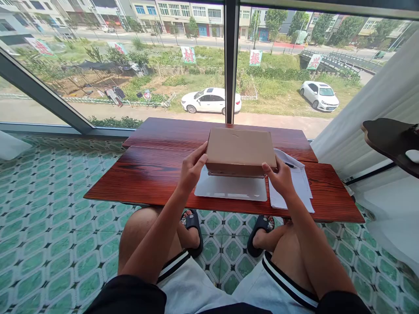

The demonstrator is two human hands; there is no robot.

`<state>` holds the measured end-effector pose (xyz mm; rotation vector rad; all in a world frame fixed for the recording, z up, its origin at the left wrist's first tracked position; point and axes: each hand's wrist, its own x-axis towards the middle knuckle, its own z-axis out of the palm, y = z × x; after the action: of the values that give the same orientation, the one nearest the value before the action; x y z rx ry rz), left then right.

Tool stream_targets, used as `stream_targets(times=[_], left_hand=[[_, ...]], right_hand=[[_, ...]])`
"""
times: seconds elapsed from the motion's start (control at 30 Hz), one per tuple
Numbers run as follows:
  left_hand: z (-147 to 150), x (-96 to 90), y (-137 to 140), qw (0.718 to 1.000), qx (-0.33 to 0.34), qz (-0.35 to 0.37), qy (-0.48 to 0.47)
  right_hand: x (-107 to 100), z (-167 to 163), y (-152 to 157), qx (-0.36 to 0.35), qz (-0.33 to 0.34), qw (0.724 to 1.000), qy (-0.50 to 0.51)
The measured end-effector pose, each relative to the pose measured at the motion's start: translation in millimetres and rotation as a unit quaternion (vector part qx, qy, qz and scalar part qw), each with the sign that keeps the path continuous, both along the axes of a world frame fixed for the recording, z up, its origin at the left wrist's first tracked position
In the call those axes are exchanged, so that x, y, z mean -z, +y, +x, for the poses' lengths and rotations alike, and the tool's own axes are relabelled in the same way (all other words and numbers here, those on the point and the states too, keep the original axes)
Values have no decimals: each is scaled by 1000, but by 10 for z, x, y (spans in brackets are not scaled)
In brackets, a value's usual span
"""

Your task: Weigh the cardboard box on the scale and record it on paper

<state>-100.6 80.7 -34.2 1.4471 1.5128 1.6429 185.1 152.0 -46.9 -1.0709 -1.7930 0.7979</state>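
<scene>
A closed brown cardboard box (241, 146) is between my two hands above the wooden table. My left hand (192, 168) grips its left side, thumb at the near left corner. On the opposite side my right hand (278, 174) holds the near right corner, with the thumb against the front face. Below the box lies a flat silver-grey object like a closed laptop (231, 190), partly covered by it. White sheets of paper (291, 192) lie under and beside my right hand, and a dark pen (290, 165) rests on them.
The dark red wooden table (144, 174) has a seam running across it. Behind it stands a large window with a dark upright frame (231, 65). A white curtain (353, 113) and a dark wooden piece (393, 139) are at the right. My knees are under the table's near edge.
</scene>
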Motion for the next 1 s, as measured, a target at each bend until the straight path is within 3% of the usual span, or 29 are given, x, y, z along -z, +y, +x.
stream_targets(times=[0.2,1.0], left_hand=[[1,50,42,1000,12,-11,-5],[-20,185,107,999,11,-48,6]], right_hand=[[4,32,-14,26,23,999,-29],[59,76,25,43,4,996,-81]])
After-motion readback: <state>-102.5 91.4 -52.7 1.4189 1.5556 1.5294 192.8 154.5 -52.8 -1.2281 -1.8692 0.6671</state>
